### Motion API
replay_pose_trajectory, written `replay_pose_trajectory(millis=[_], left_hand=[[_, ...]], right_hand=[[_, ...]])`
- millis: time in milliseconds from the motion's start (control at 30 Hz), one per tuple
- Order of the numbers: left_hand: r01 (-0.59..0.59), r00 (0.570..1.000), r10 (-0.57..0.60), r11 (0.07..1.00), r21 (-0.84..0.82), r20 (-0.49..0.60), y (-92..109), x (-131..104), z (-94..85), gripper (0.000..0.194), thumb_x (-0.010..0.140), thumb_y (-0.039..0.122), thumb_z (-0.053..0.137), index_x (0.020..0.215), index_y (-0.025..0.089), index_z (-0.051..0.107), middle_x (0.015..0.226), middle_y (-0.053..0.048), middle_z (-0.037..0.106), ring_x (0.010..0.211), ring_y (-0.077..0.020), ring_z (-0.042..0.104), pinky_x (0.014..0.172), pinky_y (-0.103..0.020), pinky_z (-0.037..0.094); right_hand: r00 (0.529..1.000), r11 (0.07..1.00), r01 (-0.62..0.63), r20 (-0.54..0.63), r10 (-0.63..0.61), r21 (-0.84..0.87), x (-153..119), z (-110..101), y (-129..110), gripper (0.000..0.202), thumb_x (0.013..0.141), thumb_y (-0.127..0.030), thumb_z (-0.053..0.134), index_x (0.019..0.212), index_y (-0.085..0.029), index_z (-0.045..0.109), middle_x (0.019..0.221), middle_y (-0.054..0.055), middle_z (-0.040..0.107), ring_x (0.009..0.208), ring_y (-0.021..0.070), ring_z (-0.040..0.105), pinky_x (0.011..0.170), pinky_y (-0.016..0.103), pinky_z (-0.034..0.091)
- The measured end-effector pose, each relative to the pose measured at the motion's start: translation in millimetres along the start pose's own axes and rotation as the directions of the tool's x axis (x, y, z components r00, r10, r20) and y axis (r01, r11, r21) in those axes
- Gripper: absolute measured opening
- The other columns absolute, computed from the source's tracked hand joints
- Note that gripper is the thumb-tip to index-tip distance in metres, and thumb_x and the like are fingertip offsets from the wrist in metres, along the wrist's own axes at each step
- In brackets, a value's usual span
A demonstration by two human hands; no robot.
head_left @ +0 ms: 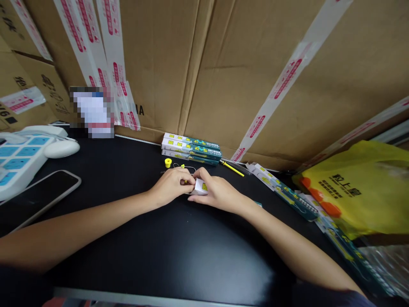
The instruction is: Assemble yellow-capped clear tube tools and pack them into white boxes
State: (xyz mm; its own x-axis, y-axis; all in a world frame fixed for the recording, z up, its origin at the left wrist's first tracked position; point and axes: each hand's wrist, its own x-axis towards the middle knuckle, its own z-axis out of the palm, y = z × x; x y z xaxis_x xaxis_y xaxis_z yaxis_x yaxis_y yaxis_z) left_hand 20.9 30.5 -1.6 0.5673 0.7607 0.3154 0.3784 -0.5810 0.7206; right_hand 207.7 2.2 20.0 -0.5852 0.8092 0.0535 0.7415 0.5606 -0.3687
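My right hand (221, 192) is wrapped round a small white and green cardboard box (200, 187), its thumb and fingers on either side of the white end. Close against that end, my left hand (171, 185) has its fingers pinched together. A speck of yellow shows between them, but what they hold is mostly hidden. Just beyond my left hand lie a yellow plastic cap (168, 162) and a bent metal wire (192, 167). A thin yellow rod (233, 168) rests farther right, past my right hand.
Several matching boxes (191, 147) are stacked at the back, and more boxes (284, 189) lie along the right. A yellow bag (351, 187) sits at far right. Left are a phone (41, 198) and a power strip (28, 157). Large taped cardboard (159, 64) walls the back.
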Motion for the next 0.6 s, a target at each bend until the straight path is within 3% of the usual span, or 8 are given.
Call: replay_pose_trajectory(millis=[233, 300, 367, 467, 600], left_hand=[[-0.064, 0.998, 0.065, 0.995, -0.082, 0.012, -16, 6, -7.4, 0.011, 0.079, 0.026, 0.065, 0.087, 0.019, 0.069, 0.087, -0.001, 0.061, 0.084, -0.0157, 0.059, 0.077, -0.029, 0.045], [-0.08, 0.996, 0.083, 0.989, -0.127, 0.021, -19, 7, -9.0, 0.029, 0.079, 0.03, 0.065, 0.106, 0.018, 0.062, 0.104, -0.004, 0.063, 0.096, -0.0177, 0.06, 0.084, -0.032, 0.047], [-0.102, 0.992, 0.111, 0.986, -0.135, 0.062, -20, 6, -9.0, 0.058, 0.075, 0.035, 0.071, 0.126, 0.019, 0.048, 0.125, -0.009, 0.056, 0.112, -0.0215, 0.056, 0.094, -0.036, 0.045], [-0.153, 0.981, 0.161, 0.985, -0.085, 0.104, -19, 4, -8.5, 0.084, 0.067, 0.039, 0.078, 0.137, 0.021, 0.036, 0.14, -0.013, 0.047, 0.125, -0.0256, 0.048, 0.105, -0.042, 0.038], [-0.175, 0.981, 0.178, 0.984, -0.045, 0.071, -18, 7, -12.7, 0.059, 0.075, 0.031, 0.069, 0.127, 0.02, 0.046, 0.126, -0.01, 0.057, 0.114, -0.0219, 0.056, 0.101, -0.038, 0.042]], right_hand=[[0.999, 0.995, -0.038, -0.005, 0.039, 0.087, 2, -5, 6, 0.061, 0.076, -0.043, 0.07, 0.118, -0.023, 0.03, 0.112, 0.011, 0.059, 0.089, 0.0253, 0.064, 0.072, 0.033, 0.046], [0.999, 0.992, -0.034, -0.017, 0.036, 0.121, 3, -5, 9, 0.06, 0.076, -0.037, 0.07, 0.117, -0.022, 0.03, 0.112, 0.011, 0.058, 0.091, 0.0244, 0.063, 0.074, 0.033, 0.046], [1.0, 0.988, -0.013, -0.016, 0.016, 0.153, 4, -5, 11, 0.057, 0.077, -0.031, 0.068, 0.117, -0.022, 0.028, 0.11, 0.009, 0.059, 0.089, 0.0227, 0.062, 0.074, 0.032, 0.046], [1.0, 0.984, 0.02, -0.004, -0.02, 0.177, 4, -3, 13, 0.053, 0.078, -0.025, 0.064, 0.115, -0.023, 0.027, 0.101, 0.005, 0.06, 0.081, 0.0189, 0.059, 0.071, 0.03, 0.044], [0.999, 0.986, 0.023, -0.03, -0.018, 0.167, 3, -3, 14, 0.046, 0.079, -0.031, 0.064, 0.107, -0.023, 0.029, 0.09, 0.001, 0.056, 0.068, 0.0142, 0.053, 0.063, 0.026, 0.041]])
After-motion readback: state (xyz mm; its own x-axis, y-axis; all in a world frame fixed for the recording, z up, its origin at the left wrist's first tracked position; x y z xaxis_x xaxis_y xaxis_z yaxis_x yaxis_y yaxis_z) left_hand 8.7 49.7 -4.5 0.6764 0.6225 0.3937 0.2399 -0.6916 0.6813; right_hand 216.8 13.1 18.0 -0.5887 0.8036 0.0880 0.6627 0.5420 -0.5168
